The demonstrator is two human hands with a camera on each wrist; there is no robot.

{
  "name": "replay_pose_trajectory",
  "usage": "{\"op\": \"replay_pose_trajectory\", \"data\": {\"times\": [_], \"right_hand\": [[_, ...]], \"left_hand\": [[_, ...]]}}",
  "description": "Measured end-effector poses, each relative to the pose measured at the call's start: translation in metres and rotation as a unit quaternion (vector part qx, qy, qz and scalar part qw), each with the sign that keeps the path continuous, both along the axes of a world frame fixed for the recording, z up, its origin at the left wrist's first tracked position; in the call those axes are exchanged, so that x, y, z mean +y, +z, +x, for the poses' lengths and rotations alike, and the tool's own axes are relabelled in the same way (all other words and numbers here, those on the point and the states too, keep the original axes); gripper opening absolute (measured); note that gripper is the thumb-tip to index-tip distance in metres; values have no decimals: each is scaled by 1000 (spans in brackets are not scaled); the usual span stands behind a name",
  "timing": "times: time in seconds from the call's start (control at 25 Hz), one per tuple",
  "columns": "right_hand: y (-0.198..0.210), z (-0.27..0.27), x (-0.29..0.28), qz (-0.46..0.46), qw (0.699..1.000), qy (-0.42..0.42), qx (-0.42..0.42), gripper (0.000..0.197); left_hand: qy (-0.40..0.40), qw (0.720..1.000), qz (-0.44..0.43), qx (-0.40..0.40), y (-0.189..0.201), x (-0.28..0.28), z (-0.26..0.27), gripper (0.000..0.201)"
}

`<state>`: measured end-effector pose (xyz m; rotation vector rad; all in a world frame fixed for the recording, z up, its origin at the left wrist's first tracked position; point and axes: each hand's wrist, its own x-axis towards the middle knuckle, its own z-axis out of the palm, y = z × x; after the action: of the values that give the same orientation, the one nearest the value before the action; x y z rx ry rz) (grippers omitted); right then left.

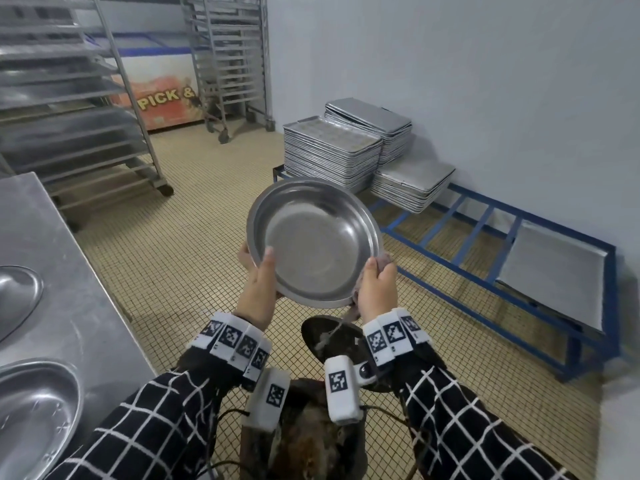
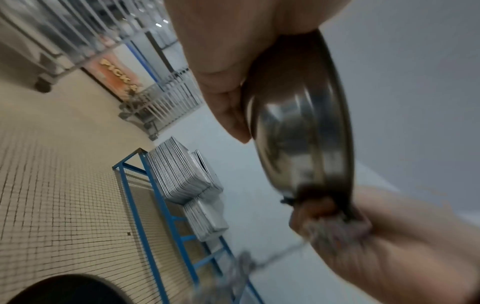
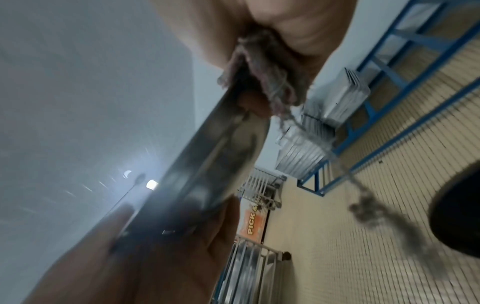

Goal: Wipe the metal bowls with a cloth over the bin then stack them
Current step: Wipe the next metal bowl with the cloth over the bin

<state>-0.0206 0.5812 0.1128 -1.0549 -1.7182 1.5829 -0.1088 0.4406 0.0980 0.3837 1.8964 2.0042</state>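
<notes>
Above the bin [image 1: 325, 337], left hand [image 1: 258, 284] grips the bowl [image 1: 313, 242]; right hand [image 1: 375, 289] pinches cloth [image 1: 382, 263] on its rim, probably best turned slowly.

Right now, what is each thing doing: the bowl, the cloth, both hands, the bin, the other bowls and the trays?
Metal bowl: held up, tilted, inside facing the person.
Cloth: bunched at the bowl's rim, a thread dangling.
Left hand: grips the bowl's rim.
Right hand: pinches cloth against the rim.
Bin: below the bowl, open.
Other bowls: resting on the steel counter, unstacked.
Trays: stacked on the blue rack.
</notes>
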Motion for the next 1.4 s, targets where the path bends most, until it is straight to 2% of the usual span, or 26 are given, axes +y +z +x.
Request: {"op": "replay_pose_trajectory", "data": {"times": [0.08, 0.16, 0.28, 0.36, 0.44, 0.52, 0.64, 0.72, 0.76, 0.92, 1.0, 1.12, 1.2, 1.24, 1.32, 1.4], "right_hand": [[-3, 0, -5, -21, 1000, -11, 13, 30], [0, 1, 2, -15, 1000, -6, 10, 33], [16, 7, 30, 49, 997, 37, -42, 30], [29, 14, 48, 121, 982, 117, -88, 20], [39, 16, 54, 158, 966, 179, -103, 19], [40, 15, 48, 166, 966, 169, -102, 23], [30, 10, 27, 124, 985, 94, -70, 23], [23, 5, 12, 73, 995, 61, -26, 23], [21, 2, 7, 60, 997, 51, -11, 23], [26, -6, -2, 31, 998, 33, 40, 18], [30, -6, 6, 49, 997, 49, 22, 28], [41, 3, 35, 118, 984, 124, -50, 27], [51, 11, 52, 165, 963, 204, -65, 23], [53, 13, 57, 185, 952, 233, -72, 21], [53, 12, 59, 212, 941, 252, -79, 21], [47, 10, 53, 209, 948, 232, -63, 20]], "left_hand": [[-76, 995, -68, 9, -10, 4, 9, 79], [-108, 990, -89, 28, -7, 4, 16, 78], [-62, 998, -3, 2, 13, -3, 3, 62], [-51, 996, 46, -50, 26, -16, -12, 57], [-52, 994, 51, -80, 29, -27, -18, 45], [-5, 998, 24, -62, 29, -28, -12, 36], [51, 998, 14, -19, 23, -19, -5, 57], [58, 997, 38, -34, 20, -14, -1, 79], [58, 997, 37, -42, 19, -11, 0, 82], [-21, 999, -42, -8, 18, -2, 10, 53], [-21, 1000, -19, -2, 23, -4, 11, 46], [2, 995, 94, -25, 31, -22, -8, 66], [-54, 992, 102, -56, 37, -35, -19, 75], [-78, 990, 89, -71, 40, -39, -18, 67], [-76, 992, 65, -79, 45, -41, -13, 32], [-45, 995, 54, -65, 45, -41, -12, 28]]}}
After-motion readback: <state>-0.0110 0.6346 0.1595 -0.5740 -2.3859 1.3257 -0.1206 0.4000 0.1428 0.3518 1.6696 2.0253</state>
